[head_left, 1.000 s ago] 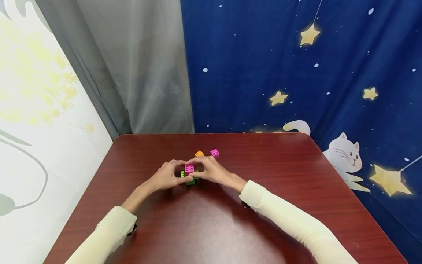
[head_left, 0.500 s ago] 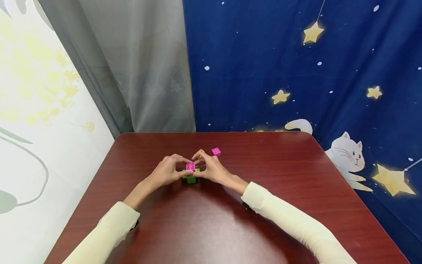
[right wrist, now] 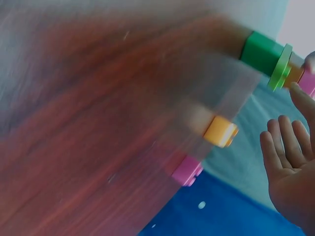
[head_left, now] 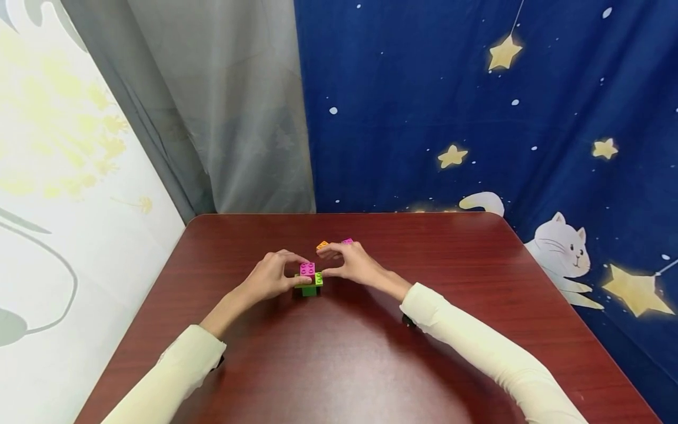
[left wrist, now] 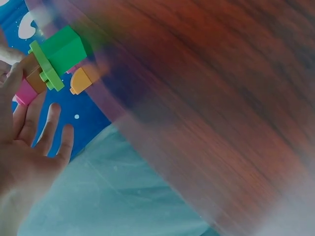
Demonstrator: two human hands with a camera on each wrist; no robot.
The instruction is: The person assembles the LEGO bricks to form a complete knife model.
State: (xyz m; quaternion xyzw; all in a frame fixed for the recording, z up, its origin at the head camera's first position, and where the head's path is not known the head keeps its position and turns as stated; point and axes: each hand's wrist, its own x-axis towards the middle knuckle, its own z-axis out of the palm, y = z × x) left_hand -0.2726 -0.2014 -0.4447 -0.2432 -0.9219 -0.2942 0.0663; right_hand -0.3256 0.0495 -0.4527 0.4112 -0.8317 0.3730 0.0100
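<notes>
A small stack of building bricks stands on the table, with a dark green block (head_left: 309, 291) at the bottom and a light green plate (head_left: 319, 278) across it. Above the plate come an orange-brown brick (left wrist: 35, 78) and a pink brick (head_left: 307, 268) on top. My left hand (head_left: 269, 277) pinches the upper bricks between thumb and fingers from the left. Just right of the stack is my right hand (head_left: 359, 266), fingers relaxed and spread from the thumb, holding nothing. Its thumb tip is close to the plate's right end.
Behind the right fingers lie a loose orange brick (head_left: 322, 245) with a rounded side and a second pink brick (right wrist: 187, 171), partly hidden in the head view. The dark red table (head_left: 339, 365) ends at a far edge in front of grey and blue curtains.
My right hand has let go of the stack and moved off to the right, towards the loose bricks. The left hand keeps its hold, and the light green plate is more exposed.
</notes>
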